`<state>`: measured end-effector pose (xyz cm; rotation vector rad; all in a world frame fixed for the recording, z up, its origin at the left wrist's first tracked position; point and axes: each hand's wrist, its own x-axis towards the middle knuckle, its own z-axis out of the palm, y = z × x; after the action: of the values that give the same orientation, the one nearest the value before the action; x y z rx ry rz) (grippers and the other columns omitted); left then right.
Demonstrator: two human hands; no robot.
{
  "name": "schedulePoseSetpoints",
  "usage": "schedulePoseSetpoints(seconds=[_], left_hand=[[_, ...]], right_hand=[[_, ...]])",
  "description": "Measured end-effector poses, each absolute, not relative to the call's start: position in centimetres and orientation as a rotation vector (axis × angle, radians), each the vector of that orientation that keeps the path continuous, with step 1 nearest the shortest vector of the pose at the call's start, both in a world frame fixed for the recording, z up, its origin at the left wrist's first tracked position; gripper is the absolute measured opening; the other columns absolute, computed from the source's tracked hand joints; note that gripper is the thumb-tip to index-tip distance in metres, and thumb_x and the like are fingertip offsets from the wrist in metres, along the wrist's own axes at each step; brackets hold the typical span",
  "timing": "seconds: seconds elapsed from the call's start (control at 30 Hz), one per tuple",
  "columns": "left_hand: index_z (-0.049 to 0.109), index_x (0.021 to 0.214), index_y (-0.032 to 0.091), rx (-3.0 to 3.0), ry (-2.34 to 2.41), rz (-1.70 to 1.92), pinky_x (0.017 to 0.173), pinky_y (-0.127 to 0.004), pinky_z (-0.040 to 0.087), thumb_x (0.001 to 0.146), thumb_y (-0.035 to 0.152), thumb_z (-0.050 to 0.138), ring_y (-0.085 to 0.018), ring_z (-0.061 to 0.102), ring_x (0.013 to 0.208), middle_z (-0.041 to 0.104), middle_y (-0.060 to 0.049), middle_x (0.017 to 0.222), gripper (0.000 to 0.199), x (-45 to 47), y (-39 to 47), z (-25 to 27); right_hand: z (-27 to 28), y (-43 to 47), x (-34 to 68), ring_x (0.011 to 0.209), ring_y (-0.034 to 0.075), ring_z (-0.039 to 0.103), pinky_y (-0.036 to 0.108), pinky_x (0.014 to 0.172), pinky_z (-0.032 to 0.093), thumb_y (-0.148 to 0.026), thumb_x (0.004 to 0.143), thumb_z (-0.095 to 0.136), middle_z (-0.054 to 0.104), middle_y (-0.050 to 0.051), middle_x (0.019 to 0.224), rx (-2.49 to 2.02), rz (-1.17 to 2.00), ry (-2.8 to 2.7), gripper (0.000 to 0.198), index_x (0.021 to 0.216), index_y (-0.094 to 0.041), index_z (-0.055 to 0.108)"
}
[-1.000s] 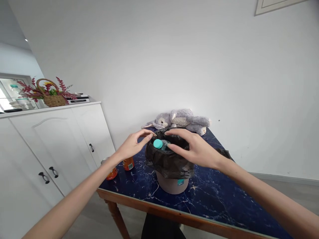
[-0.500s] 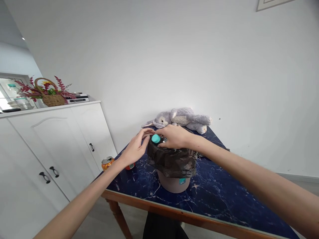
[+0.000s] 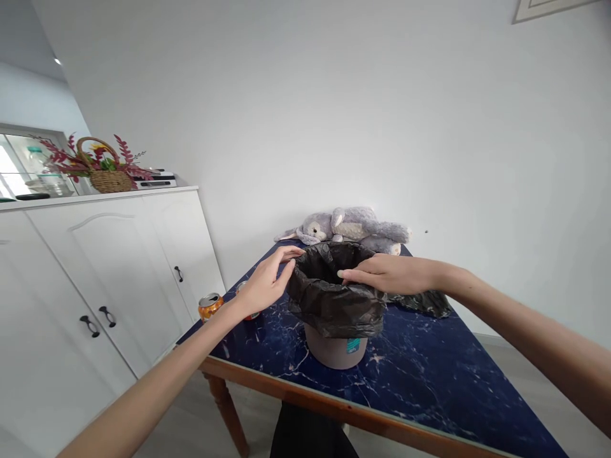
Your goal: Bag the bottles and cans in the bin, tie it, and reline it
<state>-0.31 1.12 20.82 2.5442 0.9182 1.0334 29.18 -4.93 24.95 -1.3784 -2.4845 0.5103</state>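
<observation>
A beige bin stands upright, its mouth covered by a black garbage bag folded down over the rim. At the bag's left edge is my left hand, fingers extended and thumb apart, nothing held in it. Whether it presses on the bag I cannot tell. My right hand lies over the right side of the rim, thumb stretched toward the opening and no object visible in it; its other fingertips are partly hidden. The bin's inside looks dark, and no bottle shows in it.
An orange can and a partly hidden red can stand left on the blue marble-patterned table. Behind the bin lies a grey plush rabbit. Crumpled black plastic lies to the right. A white cabinet stands left.
The bottle with the turquoise cap, earlier under my right hand at the bin's mouth, is out of sight. My right hand has moved right, to the rim. My left hand stays at the left edge.
</observation>
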Motion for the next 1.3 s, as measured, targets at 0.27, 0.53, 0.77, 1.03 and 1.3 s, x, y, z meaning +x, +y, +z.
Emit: schedulePoseSetpoints(seconds=[0.27,0.53,0.77,1.03,1.3], left_hand=[[0.058,0.132,0.022,2.493,1.402,1.185,0.103,-0.047,0.054,0.107,0.046,0.038,-0.031,0.061,0.131,0.066,-0.012,0.142,0.039,-5.7,4.9,20.7],[0.057,0.137,0.015,2.593,1.847,0.276,0.091,-0.046,0.054,0.091,0.064,0.056,-0.042,0.069,0.115,0.072,-0.023,0.124,0.067,-11.7,9.5,14.7],[0.049,0.145,0.019,2.620,1.877,0.605,0.083,-0.046,0.057,0.099,0.058,0.055,-0.038,0.071,0.105,0.062,-0.022,0.141,0.061,-10.2,7.1,17.2],[0.050,0.140,0.028,2.450,0.871,1.383,0.109,-0.048,0.054,0.096,0.045,0.071,-0.029,0.065,0.127,0.062,-0.010,0.144,0.052,-0.9,-0.2,27.3],[0.046,0.151,0.031,2.582,0.910,1.059,0.118,-0.049,0.046,0.104,0.049,0.058,-0.031,0.053,0.144,0.053,-0.010,0.157,0.052,3.8,-1.2,22.3]], right_hand=[[22.6,-5.8,29.7,0.113,0.033,0.073,0.048,0.098,0.057,-0.064,0.107,0.034,0.076,0.007,0.130,-1.260,0.186,-2.182,0.058,0.124,-0.028,0.077],[16.6,-7.0,30.5,0.156,0.032,0.038,0.055,0.127,0.035,-0.063,0.108,0.037,0.045,0.001,0.168,-1.247,0.179,-1.822,0.056,0.155,-0.036,0.051],[14.6,-7.7,31.4,0.160,0.028,0.030,0.054,0.131,0.028,-0.062,0.108,0.038,0.039,-0.002,0.171,-1.244,0.291,-1.728,0.054,0.157,-0.041,0.047],[15.0,-7.5,31.2,0.159,0.027,0.033,0.054,0.132,0.023,-0.061,0.109,0.035,0.043,-0.001,0.169,-1.214,0.327,-1.689,0.052,0.151,-0.038,0.055],[14.6,-8.1,30.3,0.158,0.030,0.034,0.056,0.131,0.028,-0.061,0.109,0.033,0.040,0.002,0.170,-1.267,0.243,-1.679,0.054,0.153,-0.035,0.053]])
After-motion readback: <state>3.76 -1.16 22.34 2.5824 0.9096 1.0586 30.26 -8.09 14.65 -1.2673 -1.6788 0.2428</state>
